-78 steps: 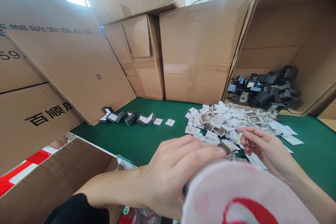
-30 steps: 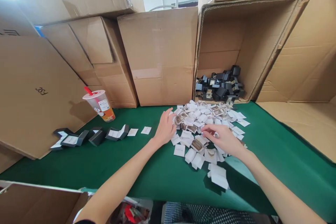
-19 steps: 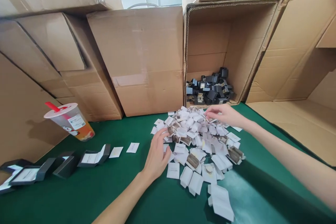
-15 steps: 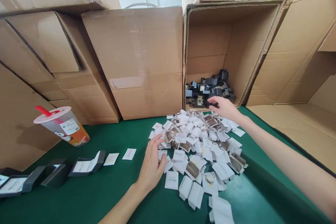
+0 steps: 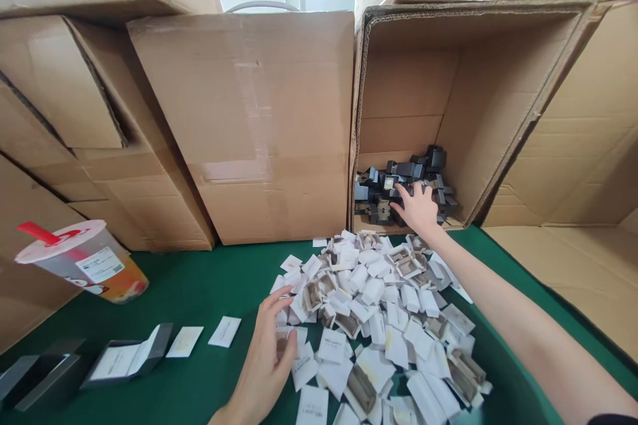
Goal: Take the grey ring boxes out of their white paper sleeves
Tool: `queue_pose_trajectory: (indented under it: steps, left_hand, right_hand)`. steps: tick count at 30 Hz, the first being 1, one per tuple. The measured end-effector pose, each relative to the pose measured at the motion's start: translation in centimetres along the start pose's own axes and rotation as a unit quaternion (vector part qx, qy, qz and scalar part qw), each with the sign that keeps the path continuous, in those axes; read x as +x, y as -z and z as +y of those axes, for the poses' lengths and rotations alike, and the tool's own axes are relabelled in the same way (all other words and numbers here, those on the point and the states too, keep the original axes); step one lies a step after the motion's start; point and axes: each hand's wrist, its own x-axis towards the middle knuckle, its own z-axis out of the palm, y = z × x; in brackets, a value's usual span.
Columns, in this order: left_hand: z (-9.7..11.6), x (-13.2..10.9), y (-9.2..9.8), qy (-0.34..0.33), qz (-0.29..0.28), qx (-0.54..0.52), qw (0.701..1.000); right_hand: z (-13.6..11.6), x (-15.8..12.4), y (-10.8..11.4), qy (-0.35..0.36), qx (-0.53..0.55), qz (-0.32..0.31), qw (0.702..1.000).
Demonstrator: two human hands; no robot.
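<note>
My right hand (image 5: 417,207) reaches into the open cardboard box (image 5: 503,119) lying on its side, fingers spread over the heap of small dark boxes (image 5: 399,189) inside; I cannot see whether it grips one. My left hand (image 5: 266,358) rests at the near left edge of the pile of white cards and folded inserts (image 5: 379,319) on the green table (image 5: 219,285), fingers loosely curled on the cards and holding nothing I can make out.
A plastic drink cup with a red straw (image 5: 82,262) lies tilted at the left. Open dark boxes (image 5: 124,358) and two loose white cards (image 5: 204,337) lie at the near left. Closed cardboard cartons (image 5: 239,119) wall the back and left.
My right hand has moved from the card pile up into the open box and onto the dark boxes. My left hand stays at the pile's edge. The view has shifted closer.
</note>
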Motion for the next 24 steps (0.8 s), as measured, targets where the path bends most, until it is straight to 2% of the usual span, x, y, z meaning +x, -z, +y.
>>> queue_pose_trajectory:
  steps: [4,7,13,19,24]
  left_hand:
    - [0.2,0.3,-0.1,0.035,0.038,-0.021,0.998]
    - [-0.3,0.7,0.1,0.038,0.024,-0.006,0.999]
    - [-1.5,1.0,0.5,0.018,0.012,0.039,0.999]
    - [-1.7,0.9,0.3,-0.018,0.014,0.054,0.998]
    - [-1.4,1.0,0.4,-0.032,0.015,0.072,0.997]
  right_hand:
    - [1.2,0.7,-1.4,0.048,0.005,0.009,0.999]
    - [2.0,1.2,-2.2,0.072,0.046,0.016,0.996]
    - [4.2,2.1,-3.0,0.073,0.23,0.016,0.97]
    - [6.0,2.7,-1.6,0.049,0.331,0.021,0.942]
    - [5.9,3.4,0.6,-0.033,0.422,0.039,0.905]
